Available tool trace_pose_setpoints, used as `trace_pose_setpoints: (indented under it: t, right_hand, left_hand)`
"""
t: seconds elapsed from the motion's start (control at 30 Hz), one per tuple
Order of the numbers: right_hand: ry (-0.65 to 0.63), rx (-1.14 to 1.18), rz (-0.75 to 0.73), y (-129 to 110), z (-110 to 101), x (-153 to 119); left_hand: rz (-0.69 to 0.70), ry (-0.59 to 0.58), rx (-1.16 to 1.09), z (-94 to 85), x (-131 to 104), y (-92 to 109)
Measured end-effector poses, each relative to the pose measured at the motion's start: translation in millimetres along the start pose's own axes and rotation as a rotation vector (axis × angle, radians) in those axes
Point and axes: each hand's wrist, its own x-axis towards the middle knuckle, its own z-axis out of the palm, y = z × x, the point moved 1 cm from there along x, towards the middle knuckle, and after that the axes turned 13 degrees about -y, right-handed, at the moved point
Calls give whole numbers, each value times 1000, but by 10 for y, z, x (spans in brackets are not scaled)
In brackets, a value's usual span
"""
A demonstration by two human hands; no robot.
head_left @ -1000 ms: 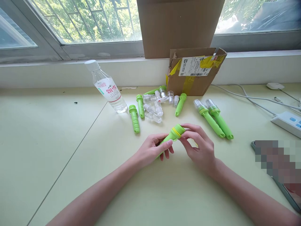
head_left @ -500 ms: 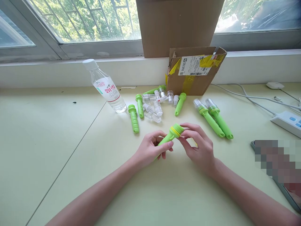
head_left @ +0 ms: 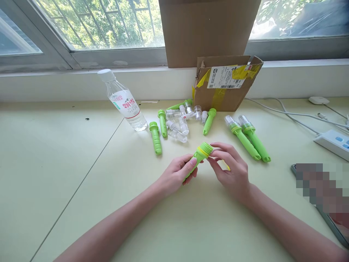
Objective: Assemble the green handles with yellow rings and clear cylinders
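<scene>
My left hand [head_left: 180, 169] is closed round a green torch-shaped plastic handle [head_left: 200, 154], its thumb lying along the side. The handle tilts up to the right, with a ribbed, threaded end and a yellow ring [head_left: 202, 151] just below the threads. At that end, the bent fingertips of my right hand [head_left: 230, 165] meet the handle's right side. A bit of yellow [head_left: 225, 165] shows by my right palm; I cannot make out whether it is held or lies on the table.
Several loose green handles [head_left: 155, 138] and clear plastic caps [head_left: 177, 134] lie beyond my hands. Two capped green handles [head_left: 247, 142] lie to the right. Around them are a water bottle [head_left: 127, 103], a cardboard box [head_left: 226, 96], a power strip [head_left: 332, 143] and a phone [head_left: 324, 214].
My left thumb has moved up the handle towards the yellow ring, and the handle has turned slightly steeper. My right hand stays at the threaded end, almost unmoved.
</scene>
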Motion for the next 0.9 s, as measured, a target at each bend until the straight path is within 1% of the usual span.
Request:
trace_pose_setpoints:
  t: [0.1, 0.27, 0.4, 0.5, 0.7, 0.9]
  right_hand:
    - [-7, -3, -8, -8, 11, -13]
    - [-24, 2, -1, -29, 12, -22]
    - [-31, -1, -2, -48, 9, -14]
    - [-27, 3, -4, -64, 12, -2]
    - [-23, 19, -8, -60, 13, 7]
    - [-32, 12, -2, -22, 11, -14]
  left_hand:
    - [-17, 1, 20, 11, -9, -7]
    - [-55, 116, 22, 39, -28, -24]
    - [-47, 121, 15, 46, -14, -47]
    - [-17, 134, 23, 45, 1, -59]
    - [22, 126, 38, 50, 10, -60]
    - [-6, 43, 49, 38, 15, -43]
